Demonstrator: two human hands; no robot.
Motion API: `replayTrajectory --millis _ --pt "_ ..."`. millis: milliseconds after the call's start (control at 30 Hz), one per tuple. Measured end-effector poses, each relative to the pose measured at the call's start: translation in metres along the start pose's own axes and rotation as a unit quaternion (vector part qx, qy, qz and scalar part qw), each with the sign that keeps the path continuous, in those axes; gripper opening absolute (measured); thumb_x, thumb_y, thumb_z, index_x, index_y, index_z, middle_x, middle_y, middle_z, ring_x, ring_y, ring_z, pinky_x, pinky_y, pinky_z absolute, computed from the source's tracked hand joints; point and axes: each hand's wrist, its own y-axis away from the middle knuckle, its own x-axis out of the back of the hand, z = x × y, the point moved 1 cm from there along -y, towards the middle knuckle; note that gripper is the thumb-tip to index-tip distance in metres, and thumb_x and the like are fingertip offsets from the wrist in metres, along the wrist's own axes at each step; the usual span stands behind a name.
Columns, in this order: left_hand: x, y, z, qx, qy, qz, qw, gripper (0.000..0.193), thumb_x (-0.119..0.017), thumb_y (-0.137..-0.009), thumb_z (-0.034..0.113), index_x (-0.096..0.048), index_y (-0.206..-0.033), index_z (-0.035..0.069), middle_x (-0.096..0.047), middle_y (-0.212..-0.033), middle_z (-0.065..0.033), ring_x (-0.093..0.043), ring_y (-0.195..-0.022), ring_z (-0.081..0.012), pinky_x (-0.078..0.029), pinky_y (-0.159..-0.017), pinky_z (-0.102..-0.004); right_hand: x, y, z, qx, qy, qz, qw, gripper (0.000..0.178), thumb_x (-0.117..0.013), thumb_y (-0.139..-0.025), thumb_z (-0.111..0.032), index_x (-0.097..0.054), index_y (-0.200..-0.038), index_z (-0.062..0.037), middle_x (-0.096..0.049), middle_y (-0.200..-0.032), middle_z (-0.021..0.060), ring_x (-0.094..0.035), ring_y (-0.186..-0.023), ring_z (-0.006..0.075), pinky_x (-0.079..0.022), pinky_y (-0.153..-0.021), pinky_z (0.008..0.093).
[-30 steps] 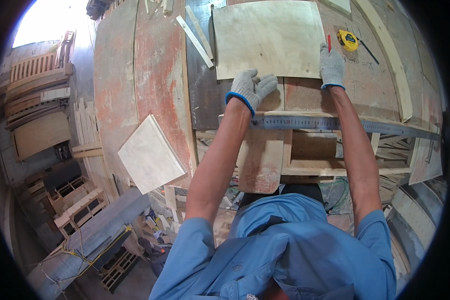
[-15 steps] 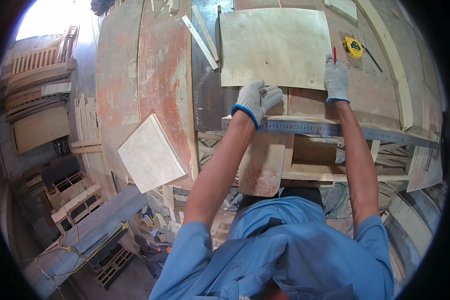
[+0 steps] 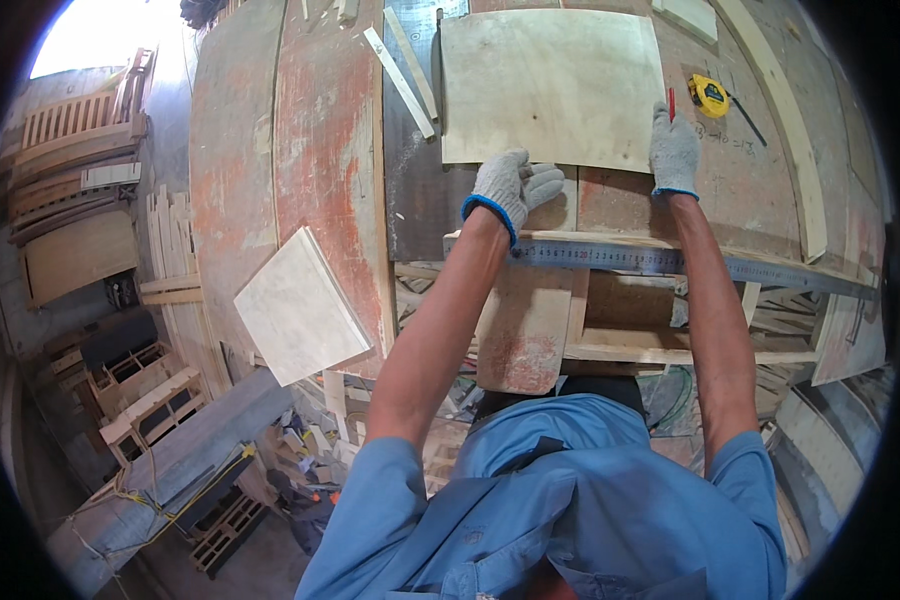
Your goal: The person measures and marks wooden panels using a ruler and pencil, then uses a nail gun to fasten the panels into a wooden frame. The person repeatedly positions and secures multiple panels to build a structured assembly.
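Note:
A pale plywood sheet (image 3: 550, 90) lies flat on the worn workbench. At its near edge is my left hand (image 3: 510, 188), in a white knitted glove with a blue cuff, open with the fingers stretched out to the right. My right hand (image 3: 675, 155), gloved likewise, is beside the sheet's right edge and closed on a slim red pencil (image 3: 672, 103) that points away from me. Nearer to me, a long steel ruler (image 3: 595, 254) runs along the bench's front edge below both hands.
A yellow tape measure (image 3: 709, 96) and a dark thin stick (image 3: 748, 122) lie to the right, beside a long wooden strip (image 3: 782, 130). On the left are narrow strips (image 3: 400, 82) and a small stack of plywood pieces (image 3: 303, 308). An open wooden compartment (image 3: 627, 300) sits below the ruler.
The plywood sheet has shifted slightly away from me. Both hands have moved a little the same way, and the right still holds the red pencil.

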Motion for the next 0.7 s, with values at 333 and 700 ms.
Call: replayTrajectory --millis 333,700 --pt "-0.003 -0.016 0.008 -0.031 -0.022 -0.005 0.999 0.033 -0.039 -0.101 0.017 -0.041 -0.120 -0.010 -0.057 -0.111 -0.0289 -0.066 -0.088 -0.0395 -0.063 -0.075 -0.0456 -0.002 -0.019 -0.007 -0.010 0.022 -0.013 1.000 0.055 -0.038 -0.099 -0.051 -0.065 -0.100 -0.0031 -0.066 -0.096 0.0268 -0.063 -0.094 0.0454 -0.047 -0.079 0.0546" --pt "-0.022 -0.034 0.021 -0.062 0.027 0.007 0.998 0.022 -0.038 -0.097 0.012 -0.045 -0.108 -0.006 -0.062 -0.099 -0.0240 -0.068 -0.079 -0.0350 -0.062 -0.067 -0.0452 -0.013 -0.051 -0.015 0.008 0.059 0.021 0.998 0.056 -0.040 -0.098 -0.052 -0.066 -0.097 -0.0019 -0.067 -0.098 0.0252 -0.063 -0.094 0.0450 -0.048 -0.081 0.0538"
